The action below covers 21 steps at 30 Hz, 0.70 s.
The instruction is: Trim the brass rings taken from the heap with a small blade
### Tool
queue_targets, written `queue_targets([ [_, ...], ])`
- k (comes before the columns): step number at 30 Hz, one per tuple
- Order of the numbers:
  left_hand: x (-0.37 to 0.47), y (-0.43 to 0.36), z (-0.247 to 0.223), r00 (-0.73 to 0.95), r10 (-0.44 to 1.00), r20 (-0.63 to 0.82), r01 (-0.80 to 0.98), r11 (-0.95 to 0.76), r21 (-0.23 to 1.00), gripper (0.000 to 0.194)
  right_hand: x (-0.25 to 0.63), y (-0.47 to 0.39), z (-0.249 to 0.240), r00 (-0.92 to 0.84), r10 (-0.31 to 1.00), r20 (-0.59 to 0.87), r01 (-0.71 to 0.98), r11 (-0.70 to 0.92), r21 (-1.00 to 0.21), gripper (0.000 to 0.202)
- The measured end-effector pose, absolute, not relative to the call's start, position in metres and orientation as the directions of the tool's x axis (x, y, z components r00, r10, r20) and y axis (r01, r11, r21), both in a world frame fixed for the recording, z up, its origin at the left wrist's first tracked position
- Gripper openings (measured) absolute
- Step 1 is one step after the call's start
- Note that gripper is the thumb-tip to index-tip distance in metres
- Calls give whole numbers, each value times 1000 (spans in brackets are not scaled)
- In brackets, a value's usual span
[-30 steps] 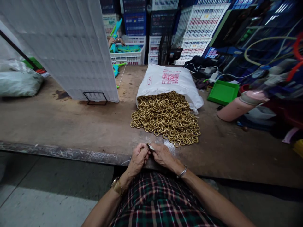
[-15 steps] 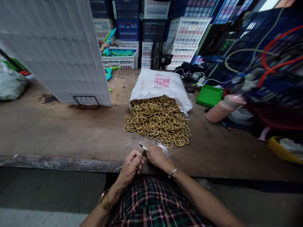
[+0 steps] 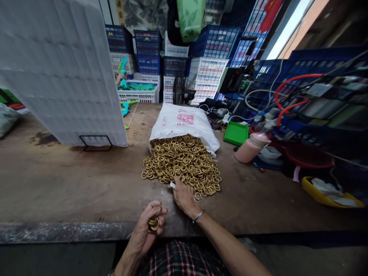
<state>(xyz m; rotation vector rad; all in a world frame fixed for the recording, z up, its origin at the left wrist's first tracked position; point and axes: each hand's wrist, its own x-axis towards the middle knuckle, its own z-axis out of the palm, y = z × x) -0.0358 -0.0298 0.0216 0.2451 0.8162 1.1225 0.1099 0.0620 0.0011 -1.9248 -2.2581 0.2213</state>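
My left hand, near the table's front edge, has its fingers curled round a few gold-coloured rings. My right hand reaches to the front of a heap of the same rings, its fingertips touching the heap's edge. A small white blade-like tool with a dark tip sticks out to the left from my right fingers; its exact kind is unclear. Behind the heap, the rings spill from the mouth of a white sack with red print, lying on the table.
Left of the sack stands a tall white panel on a black wire stand. On the right are a green tray, a pink bottle and a yellow tray. Crates are stacked behind, near another person's hand.
My right hand has moved forward from beside the left hand to the heap. The left hand has turned, showing the rings in it. The view has tilted up and shifted right.
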Motion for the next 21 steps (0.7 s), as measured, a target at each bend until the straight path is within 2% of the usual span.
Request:
queue_targets([
  [3, -41, -28, 18, 188, 848, -495, -775, 438, 455, 30, 111, 62, 0, -150, 987, 55, 955, 159, -252, 20],
  [6, -43, -24, 17, 169, 827, -537, -820, 420, 389, 19, 114, 61, -2, -161, 982, 102, 940, 184, -286, 18],
  [8, -43, -23, 18, 149, 811, -567, -821, 420, 386, 18, 116, 59, -4, -182, 974, 137, 930, 216, -297, 18],
  [10, -40, -22, 18, 119, 817, -564, -796, 418, 438, 22, 118, 57, -6, -216, 961, 170, 912, 261, -317, 18],
  [12, -37, -21, 18, 80, 854, -514, -721, 406, 562, 26, 119, 53, -7, -271, 940, 207, 868, 332, -369, 18],
  [16, -31, -19, 19, -49, 908, -417, -433, 357, 828, 32, 114, 39, -4, -404, 866, 293, 709, 499, -498, 19],
  [19, -30, -17, 21, -63, 920, -388, -294, 354, 888, 42, 106, 27, 4, -439, 844, 306, 630, 533, -565, 21],
  [21, -30, -18, 21, -36, 931, -362, -250, 343, 906, 40, 102, 21, 9, -435, 852, 291, 600, 515, -612, 19],
])
